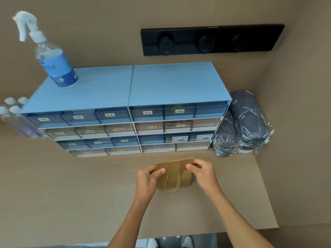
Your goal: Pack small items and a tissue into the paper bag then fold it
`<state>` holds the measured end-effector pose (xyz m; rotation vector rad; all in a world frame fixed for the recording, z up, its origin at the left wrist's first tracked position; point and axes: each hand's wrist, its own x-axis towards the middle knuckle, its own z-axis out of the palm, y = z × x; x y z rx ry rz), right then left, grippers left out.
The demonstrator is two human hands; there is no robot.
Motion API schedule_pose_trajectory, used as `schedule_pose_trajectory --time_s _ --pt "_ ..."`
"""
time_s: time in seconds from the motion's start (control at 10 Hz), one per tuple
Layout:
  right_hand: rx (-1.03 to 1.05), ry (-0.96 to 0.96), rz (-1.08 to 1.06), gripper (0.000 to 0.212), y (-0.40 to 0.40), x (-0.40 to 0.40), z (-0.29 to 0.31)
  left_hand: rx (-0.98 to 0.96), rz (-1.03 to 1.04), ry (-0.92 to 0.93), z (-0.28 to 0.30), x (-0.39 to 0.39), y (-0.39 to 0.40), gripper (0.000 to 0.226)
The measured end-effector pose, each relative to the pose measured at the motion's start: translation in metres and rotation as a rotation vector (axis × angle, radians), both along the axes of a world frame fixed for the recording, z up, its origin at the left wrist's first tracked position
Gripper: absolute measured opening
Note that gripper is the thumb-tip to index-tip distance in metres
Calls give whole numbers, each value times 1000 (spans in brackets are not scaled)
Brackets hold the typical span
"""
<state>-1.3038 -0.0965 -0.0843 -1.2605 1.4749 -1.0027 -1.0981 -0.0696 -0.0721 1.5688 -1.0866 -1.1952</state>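
A small brown paper bag (176,169) with twisted paper handles stands on the beige tabletop in front of the drawer unit. My left hand (148,179) pinches its upper left edge between thumb and fingers. My right hand (202,173) pinches the upper right edge in the same way. The bag's mouth is pressed flat between the two grips, so its contents are hidden. One handle loop hangs down over the front face.
A blue and white drawer unit (125,122) with labelled small drawers stands behind the bag. A spray bottle (53,63) sits on its top left. Clear bottles (16,119) stand at the left, wrapped grey bundles (243,124) at the right. A black socket strip (211,39) is on the wall.
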Motion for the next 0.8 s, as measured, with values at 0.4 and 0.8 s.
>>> schedule_pose_trajectory --time_s 0.4,0.8 --pt "0 -4 3 23 5 1 -8 22 -45 -58 -17 5 -7 32" --pt "-112 -15 4 54 5 -2 30 -47 -107 -106 10 15 -6 67"
